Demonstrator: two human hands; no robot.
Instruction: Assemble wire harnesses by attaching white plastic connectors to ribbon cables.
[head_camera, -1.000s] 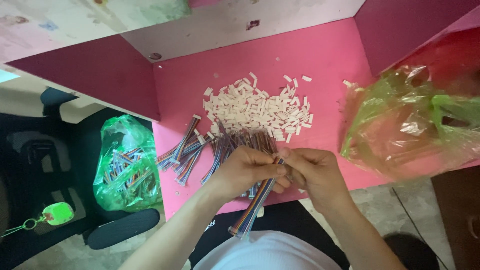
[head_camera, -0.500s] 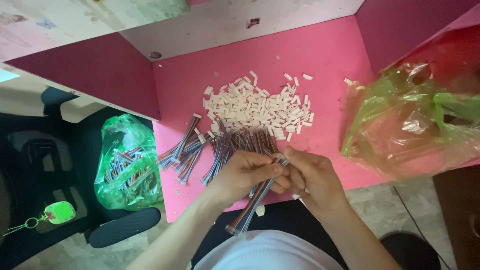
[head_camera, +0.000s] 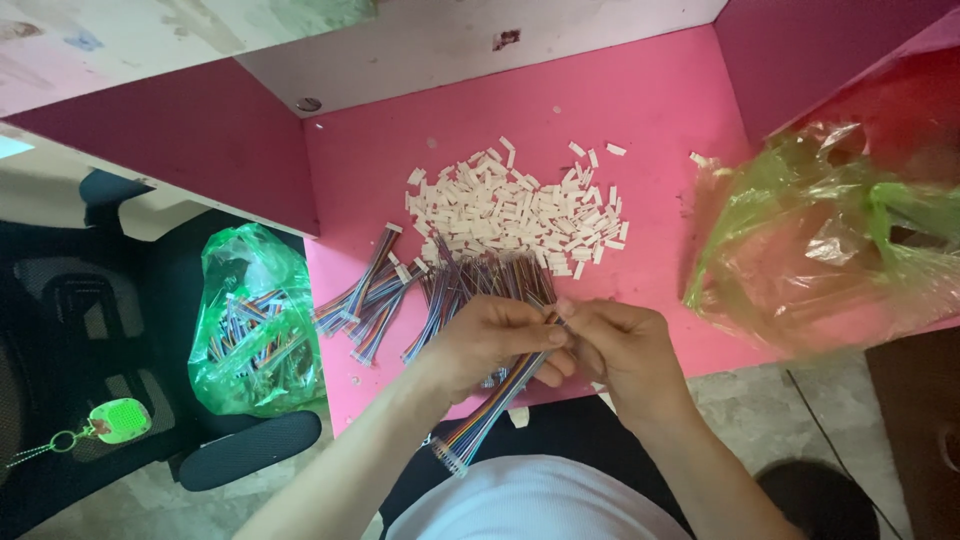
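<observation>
**Two hands working a ribbon cable over a pink desk**

A pink desk is filling most of the view, walled by darker pink partitions at the left and right. A large crumpled green plastic bag is lying on its right side, partly hanging past the front edge. A second, smaller green bag is sitting off the desk to the left, on a black chair, and is holding bundled multicoloured cables.

Near the middle of the desk a heap of small white connector housings is spreading out, with a few strays lying apart from it. Just in front of the heap, a pile of loose rainbow ribbon cables is fanning toward the front edge, some of them tipped with white ends.

Both hands are meeting at the desk's front edge, touching each other. The left hand is clenching around one rainbow ribbon cable, which is trailing down toward the person's lap, ending in a white connector. The right hand is pinching the cable's upper end with its fingertips; what sits between them is too small to tell.
</observation>
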